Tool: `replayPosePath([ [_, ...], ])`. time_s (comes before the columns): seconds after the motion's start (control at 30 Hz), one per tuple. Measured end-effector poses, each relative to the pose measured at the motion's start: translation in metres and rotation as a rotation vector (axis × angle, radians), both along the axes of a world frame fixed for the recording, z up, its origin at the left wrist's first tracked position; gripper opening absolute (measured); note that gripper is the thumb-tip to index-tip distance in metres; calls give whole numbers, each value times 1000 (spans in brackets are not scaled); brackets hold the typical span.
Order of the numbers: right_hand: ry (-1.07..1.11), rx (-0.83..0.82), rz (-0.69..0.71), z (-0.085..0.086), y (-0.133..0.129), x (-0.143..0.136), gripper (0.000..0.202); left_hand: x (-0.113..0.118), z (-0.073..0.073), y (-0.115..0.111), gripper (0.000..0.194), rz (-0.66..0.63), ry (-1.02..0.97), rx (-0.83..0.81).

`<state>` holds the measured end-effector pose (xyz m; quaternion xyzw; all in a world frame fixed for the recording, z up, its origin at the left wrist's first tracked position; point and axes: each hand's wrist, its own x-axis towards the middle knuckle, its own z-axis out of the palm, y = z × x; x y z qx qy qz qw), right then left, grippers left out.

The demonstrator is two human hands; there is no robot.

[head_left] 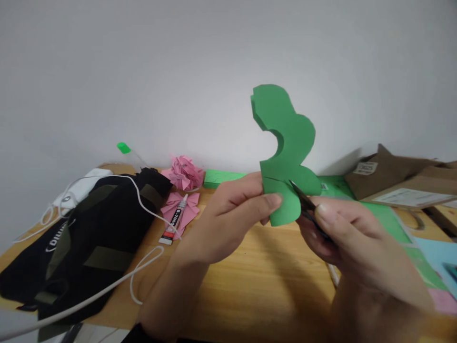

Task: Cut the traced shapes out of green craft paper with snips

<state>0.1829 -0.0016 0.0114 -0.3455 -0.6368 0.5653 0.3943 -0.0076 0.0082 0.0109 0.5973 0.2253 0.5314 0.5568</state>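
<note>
Held up above the table is a folded piece of green paper point(285, 128) with scalloped, rounded edges and a curved notch on its left side. My left hand point(235, 214) pinches its lower lobe, thumb in front. Dark scissors point(309, 207) are gripped in my right hand point(350, 233), their blade tip lying against the lower part of the paper. A thin dark line runs from the left edge of the paper toward that tip; whether it is a cut or a crease I cannot tell. The scissor handles are mostly hidden by my fingers.
A black bag point(107, 228) with a white cable point(89, 290) lies at left. Pink folded paper point(185, 172) and a B-7000 glue tube point(173, 221) sit beside it. Green paper point(224, 178) is at the wall; a torn cardboard box point(400, 176) stands at right on the wooden table point(250, 286).
</note>
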Motion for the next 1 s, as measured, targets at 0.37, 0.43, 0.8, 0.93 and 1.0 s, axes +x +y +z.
replayPosePath([
  [0.37, -5, -10, 11, -2, 1, 1, 58, 1, 1, 2, 26, -14, -12, -11],
  [0.43, -12, 4, 7, -1, 1, 2, 59, 1, 1, 1, 27, -19, -12, -15],
  [0.8, 14, -10, 26, -4, 5, -2, 56, -4, -3, 2, 32, 26, 82, -38],
  [0.93, 22, -38, 55, -6, 8, -4, 55, -6, -5, 3, 27, 25, 81, -88],
  [1.0, 29, -37, 68, -6, 9, -5, 55, -7, -6, 4, 24, 16, 78, -97],
])
